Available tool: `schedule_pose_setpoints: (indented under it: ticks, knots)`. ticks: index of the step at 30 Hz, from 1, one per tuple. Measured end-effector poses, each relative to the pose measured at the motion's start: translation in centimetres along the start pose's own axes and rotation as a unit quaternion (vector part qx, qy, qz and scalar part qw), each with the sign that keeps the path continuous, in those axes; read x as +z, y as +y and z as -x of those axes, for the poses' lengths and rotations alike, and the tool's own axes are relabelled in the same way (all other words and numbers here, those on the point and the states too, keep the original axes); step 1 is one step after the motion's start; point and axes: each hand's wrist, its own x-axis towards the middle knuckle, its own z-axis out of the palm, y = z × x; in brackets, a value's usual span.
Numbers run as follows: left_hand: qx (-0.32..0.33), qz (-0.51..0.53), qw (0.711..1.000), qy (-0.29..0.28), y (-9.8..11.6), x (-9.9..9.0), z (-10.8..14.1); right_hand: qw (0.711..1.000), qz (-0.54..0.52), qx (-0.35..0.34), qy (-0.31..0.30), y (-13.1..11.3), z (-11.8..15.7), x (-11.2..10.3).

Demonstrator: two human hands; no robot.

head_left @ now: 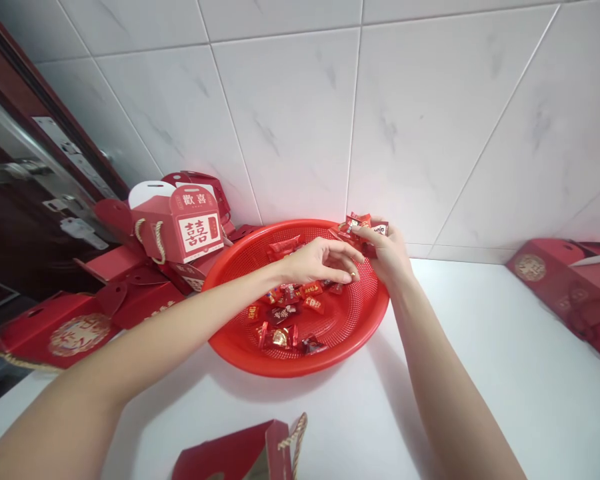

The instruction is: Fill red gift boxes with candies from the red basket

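A round red plastic basket (300, 365) with a mesh inside stands on the white table against the wall. Wrapped candies (285, 313) in red, gold and dark brown lie loose in it, mostly on its left and front side. Over the basket's middle, my left hand (320, 261) reaches across with thumb and fingers apart, and I see nothing held in it. At the basket's back right rim, my right hand (387, 250) is closed round a small bunch of wrapped candies (360, 223). A red gift box (240, 453) with a twisted rope handle sits at the near edge, only partly in view.
To the left, several red gift boxes (80, 333) are piled up, one pink-red box (185, 223) with white panels on top. More red boxes (570, 287) stand at the right edge. A tiled wall (290, 120) rises behind, and a dark door (25, 193) with metal fittings is at left.
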Motion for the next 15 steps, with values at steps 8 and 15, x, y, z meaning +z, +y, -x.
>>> schedule_pose_setpoints:
  ticks: [8,15]
  knots:
    - [0.005,-0.042,0.999,0.013,0.58,0.1,0.04,1.0,0.017,-0.005,0.004,0.21,-0.05,-0.12]
    - [-0.013,-0.014,1.0,0.014,0.92,0.04,0.14,1.0,0.02,0.0,0.005,0.21,-0.2,-0.05]
